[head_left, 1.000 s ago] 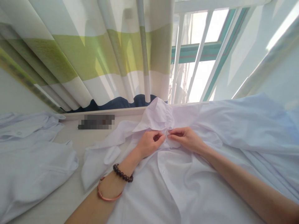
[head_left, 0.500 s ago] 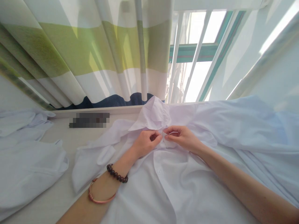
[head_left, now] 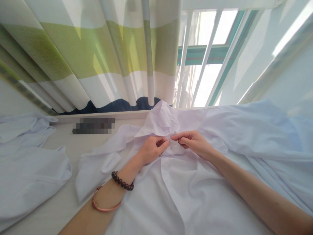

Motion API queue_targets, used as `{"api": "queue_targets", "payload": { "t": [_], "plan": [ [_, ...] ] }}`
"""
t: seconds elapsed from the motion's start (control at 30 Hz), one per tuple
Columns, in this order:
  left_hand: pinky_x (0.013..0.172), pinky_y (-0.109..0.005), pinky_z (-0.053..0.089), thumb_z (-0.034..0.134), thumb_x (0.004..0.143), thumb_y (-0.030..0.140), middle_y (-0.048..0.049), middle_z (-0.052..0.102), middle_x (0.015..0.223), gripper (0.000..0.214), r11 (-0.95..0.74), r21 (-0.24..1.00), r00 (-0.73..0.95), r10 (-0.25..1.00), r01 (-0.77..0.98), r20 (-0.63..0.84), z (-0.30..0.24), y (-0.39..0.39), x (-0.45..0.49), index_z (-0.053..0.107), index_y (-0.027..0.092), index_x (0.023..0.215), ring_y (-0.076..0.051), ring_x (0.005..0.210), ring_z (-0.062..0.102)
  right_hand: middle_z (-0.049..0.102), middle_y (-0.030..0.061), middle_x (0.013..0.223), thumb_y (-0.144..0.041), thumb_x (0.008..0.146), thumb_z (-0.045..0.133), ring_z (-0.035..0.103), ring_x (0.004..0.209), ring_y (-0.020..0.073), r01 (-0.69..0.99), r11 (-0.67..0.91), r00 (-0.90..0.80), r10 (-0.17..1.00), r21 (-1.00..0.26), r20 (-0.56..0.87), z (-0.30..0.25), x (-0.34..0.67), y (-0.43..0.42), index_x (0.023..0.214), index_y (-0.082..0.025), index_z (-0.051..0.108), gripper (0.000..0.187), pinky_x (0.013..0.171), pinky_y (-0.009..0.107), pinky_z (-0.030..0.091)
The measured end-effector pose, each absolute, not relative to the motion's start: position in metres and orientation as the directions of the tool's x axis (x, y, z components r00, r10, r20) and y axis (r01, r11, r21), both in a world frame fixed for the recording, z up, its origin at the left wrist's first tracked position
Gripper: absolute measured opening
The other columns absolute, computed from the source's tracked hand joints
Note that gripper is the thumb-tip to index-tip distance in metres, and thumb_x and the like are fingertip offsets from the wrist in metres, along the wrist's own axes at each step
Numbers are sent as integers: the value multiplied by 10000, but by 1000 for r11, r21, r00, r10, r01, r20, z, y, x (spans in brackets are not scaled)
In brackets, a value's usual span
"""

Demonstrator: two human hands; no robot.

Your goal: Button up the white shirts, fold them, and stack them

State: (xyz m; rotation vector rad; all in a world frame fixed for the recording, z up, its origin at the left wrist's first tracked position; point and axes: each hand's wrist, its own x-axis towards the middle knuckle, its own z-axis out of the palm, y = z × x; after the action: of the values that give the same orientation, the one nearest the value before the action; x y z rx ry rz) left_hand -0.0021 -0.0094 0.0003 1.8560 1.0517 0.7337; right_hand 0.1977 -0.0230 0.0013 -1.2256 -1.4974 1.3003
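Note:
A white button-up shirt (head_left: 186, 192) lies spread on the pale table, collar (head_left: 160, 119) toward the window. My left hand (head_left: 151, 149) pinches the shirt's front edge just below the collar, fingers curled closed. My right hand (head_left: 193, 142) pinches the opposite front edge, its fingertips almost touching the left hand's. A small white button (head_left: 166, 180) shows on the placket lower down. My left wrist wears a dark bead bracelet (head_left: 122, 181) and a copper bangle (head_left: 104, 204).
Another white garment (head_left: 26, 169) lies crumpled at the left of the table (head_left: 66, 209). More white cloth (head_left: 264, 130) is heaped at the right. A striped green and white curtain (head_left: 97, 55) and a barred window (head_left: 207, 55) stand behind the table's far edge.
The view shifted slightly, so the scene sits further left. My right fingertips have closed in toward the left hand at the collar; both hands stay pinched on the shirt front.

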Motion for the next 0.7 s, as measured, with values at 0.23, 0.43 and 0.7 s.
{"api": "queue_targets", "payload": {
  "t": [0.23,0.43,0.7],
  "plan": [
    [494,-202,341,542,825,415,25,540,610,302,-251,904,492,869,347,53,3,-10,-2,659,148,746,-99,540,423,631,7,669,-319,733,644,476,541,98,190,40,-276,961,-981,-14,2,197,-25,876,-156,732,234,494,225,338],
    [506,-203,343,551,828,403,29,532,589,295,-265,901,524,850,344,49,2,-10,-4,683,145,771,-94,533,424,666,33,765,-360,759,634,554,659,140,252,116,-327,945,-961,29,0,197,-24,812,-144,701,232,587,243,404],
    [486,-198,320,541,859,373,51,448,550,260,-289,901,587,808,323,49,0,-7,-8,667,153,798,-78,509,374,595,-1,683,-352,825,546,471,604,115,362,247,-424,902,-899,77,4,196,-26,785,-148,662,238,552,232,352]
  ]
}}
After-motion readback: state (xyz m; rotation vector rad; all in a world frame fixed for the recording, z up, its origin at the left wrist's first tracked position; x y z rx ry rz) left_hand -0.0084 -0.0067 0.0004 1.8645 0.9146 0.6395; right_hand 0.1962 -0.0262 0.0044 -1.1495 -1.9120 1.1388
